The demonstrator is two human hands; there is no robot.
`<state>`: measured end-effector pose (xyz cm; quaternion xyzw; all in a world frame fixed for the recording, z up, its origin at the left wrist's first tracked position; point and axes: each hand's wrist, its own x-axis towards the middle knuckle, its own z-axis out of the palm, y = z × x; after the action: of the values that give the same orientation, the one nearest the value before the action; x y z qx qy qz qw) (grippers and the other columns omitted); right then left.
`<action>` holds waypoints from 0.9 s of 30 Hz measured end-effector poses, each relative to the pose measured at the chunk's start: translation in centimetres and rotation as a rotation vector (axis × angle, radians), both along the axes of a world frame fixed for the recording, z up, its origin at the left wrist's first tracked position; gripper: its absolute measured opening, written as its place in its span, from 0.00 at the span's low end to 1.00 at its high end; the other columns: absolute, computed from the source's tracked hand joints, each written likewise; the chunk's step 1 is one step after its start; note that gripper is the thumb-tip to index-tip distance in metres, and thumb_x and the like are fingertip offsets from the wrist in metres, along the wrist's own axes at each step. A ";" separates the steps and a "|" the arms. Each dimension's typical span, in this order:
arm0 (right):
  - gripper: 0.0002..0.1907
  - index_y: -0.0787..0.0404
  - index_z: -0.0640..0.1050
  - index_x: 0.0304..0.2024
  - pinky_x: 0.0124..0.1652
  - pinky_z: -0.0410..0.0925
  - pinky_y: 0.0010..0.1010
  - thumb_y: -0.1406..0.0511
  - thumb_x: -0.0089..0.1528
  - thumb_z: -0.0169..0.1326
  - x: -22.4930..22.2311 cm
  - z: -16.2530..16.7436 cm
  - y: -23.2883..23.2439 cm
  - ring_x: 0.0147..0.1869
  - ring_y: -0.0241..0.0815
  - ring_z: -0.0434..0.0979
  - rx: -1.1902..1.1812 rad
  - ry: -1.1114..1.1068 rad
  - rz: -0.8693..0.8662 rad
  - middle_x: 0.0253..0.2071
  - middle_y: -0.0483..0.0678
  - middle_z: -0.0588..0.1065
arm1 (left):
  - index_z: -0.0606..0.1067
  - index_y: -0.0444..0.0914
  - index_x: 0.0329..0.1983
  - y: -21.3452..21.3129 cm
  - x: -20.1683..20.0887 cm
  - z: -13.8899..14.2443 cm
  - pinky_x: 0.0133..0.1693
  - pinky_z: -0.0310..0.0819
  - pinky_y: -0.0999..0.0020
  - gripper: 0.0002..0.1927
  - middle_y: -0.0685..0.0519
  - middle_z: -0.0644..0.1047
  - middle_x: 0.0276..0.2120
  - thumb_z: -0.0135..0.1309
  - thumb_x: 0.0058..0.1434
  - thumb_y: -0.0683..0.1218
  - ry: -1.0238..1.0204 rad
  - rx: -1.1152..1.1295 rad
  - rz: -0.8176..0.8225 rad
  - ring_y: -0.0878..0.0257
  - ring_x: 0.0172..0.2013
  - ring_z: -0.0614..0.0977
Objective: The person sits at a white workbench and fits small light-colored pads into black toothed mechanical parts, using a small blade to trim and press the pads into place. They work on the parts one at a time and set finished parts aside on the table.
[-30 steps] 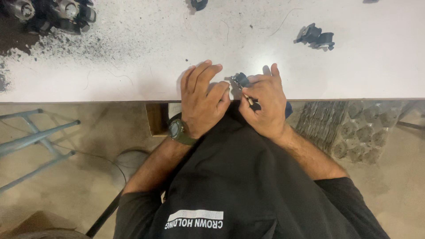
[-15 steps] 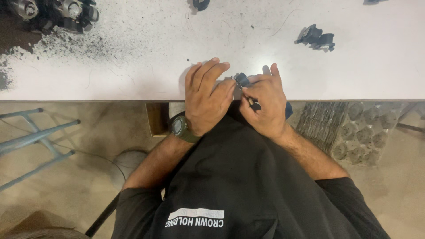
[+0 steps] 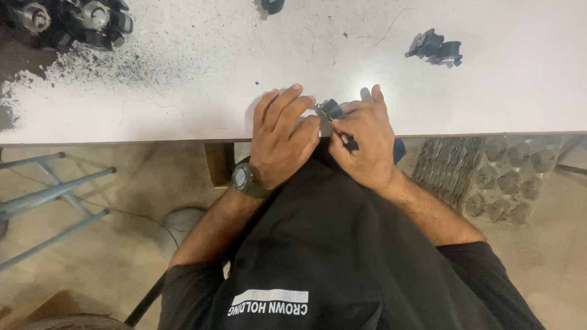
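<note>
I see the small dark part [image 3: 331, 109] pinched between both hands at the near edge of the white table [image 3: 183, 91]. My left hand [image 3: 282, 139] curls closed over it; my right hand [image 3: 362, 142] grips it with a thin dark tool [image 3: 348, 143]. Best to keep the part braced against the edge, working with short, steady pressure.

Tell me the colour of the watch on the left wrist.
Dark green watch, clearest in the head view.
</note>
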<state>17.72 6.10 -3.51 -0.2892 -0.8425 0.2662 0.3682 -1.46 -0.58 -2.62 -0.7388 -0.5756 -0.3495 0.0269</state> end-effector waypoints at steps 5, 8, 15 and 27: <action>0.14 0.60 0.76 0.41 0.74 0.54 0.62 0.76 0.56 0.64 -0.1 0.1 0.0 0.56 0.54 0.77 -0.012 -0.012 0.012 0.38 0.48 0.73 | 0.77 0.39 0.45 -0.1 0.3 -0.1 0.66 0.64 0.48 0.09 0.50 0.72 0.59 0.65 0.65 0.41 0.013 0.004 -0.055 0.52 0.66 0.70; 0.14 0.60 0.75 0.40 0.74 0.54 0.62 0.75 0.56 0.64 -0.2 0.1 0.0 0.56 0.54 0.77 -0.015 -0.006 0.016 0.39 0.49 0.74 | 0.77 0.39 0.45 0.0 0.6 -0.1 0.67 0.62 0.46 0.09 0.50 0.72 0.59 0.65 0.65 0.41 -0.051 0.017 -0.035 0.52 0.65 0.71; 0.14 0.61 0.76 0.42 0.73 0.54 0.62 0.76 0.56 0.64 -0.1 -0.1 0.0 0.56 0.53 0.78 -0.006 0.009 0.015 0.39 0.49 0.74 | 0.76 0.40 0.42 0.4 1.0 -0.5 0.69 0.54 0.45 0.06 0.51 0.74 0.57 0.62 0.64 0.41 -0.190 -0.113 0.085 0.53 0.64 0.73; 0.17 0.61 0.74 0.43 0.75 0.50 0.62 0.78 0.56 0.64 0.3 -1.2 -0.5 0.61 0.54 0.78 0.135 0.013 0.063 0.40 0.49 0.75 | 0.76 0.41 0.40 0.2 0.7 -0.1 0.69 0.53 0.44 0.05 0.55 0.78 0.49 0.60 0.62 0.41 -0.230 -0.180 0.123 0.55 0.61 0.75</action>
<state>17.98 5.59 -4.69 -0.2355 -0.8647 0.2223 0.3839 -0.80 -0.35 -2.77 -0.6568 -0.6480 -0.3763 -0.0843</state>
